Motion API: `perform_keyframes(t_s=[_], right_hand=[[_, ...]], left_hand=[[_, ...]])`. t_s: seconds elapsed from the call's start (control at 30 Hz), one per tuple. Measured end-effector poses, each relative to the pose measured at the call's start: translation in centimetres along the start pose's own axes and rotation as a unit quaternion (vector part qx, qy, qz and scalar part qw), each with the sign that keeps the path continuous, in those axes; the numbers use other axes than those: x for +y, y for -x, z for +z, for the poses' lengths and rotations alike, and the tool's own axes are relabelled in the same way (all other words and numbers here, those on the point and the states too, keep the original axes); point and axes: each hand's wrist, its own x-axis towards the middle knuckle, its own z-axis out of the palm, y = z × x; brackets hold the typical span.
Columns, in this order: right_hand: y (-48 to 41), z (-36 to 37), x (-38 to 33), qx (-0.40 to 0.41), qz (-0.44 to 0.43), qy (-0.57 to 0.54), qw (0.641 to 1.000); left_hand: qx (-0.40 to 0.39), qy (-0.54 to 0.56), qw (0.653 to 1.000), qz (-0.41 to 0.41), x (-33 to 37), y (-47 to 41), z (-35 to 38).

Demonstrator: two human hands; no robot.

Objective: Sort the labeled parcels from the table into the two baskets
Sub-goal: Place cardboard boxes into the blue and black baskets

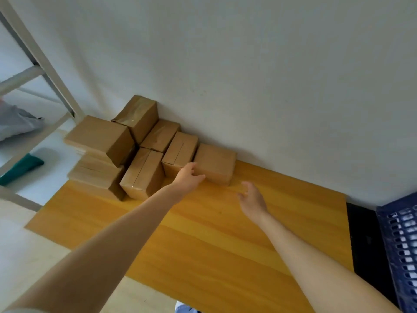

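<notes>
My right hand (252, 199) hangs spread just short of the end parcel (214, 163) on the table (203, 240). My left hand (188, 178) lies loosely spread against that parcel's near left corner, not yet closed round it. I judge it stiff, light cardboard, best clamped on opposite side faces. Left of it, more parcels (135, 150) crowd together. No labels show. One blue basket (401, 245), well right of it, is cut off.
</notes>
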Motion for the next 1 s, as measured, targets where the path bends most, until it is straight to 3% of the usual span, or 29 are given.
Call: perform_keyframes(t_s=[0.23,0.6,1.0], right_hand=[[-4.2,-0.6,-0.5,-0.007,0.003,-0.012,1.000],[-8.9,0.8,-0.1,-0.066,0.052,-0.073,0.994],[-11.6,1.0,1.8,-0.125,0.070,-0.181,0.973]], left_hand=[[0.009,-0.071,0.997,-0.003,0.2,-4.3,0.5],[0.050,-0.057,0.995,-0.067,-0.8,-7.9,1.9],[0.011,-0.058,0.989,-0.136,-0.1,-10.1,3.2]])
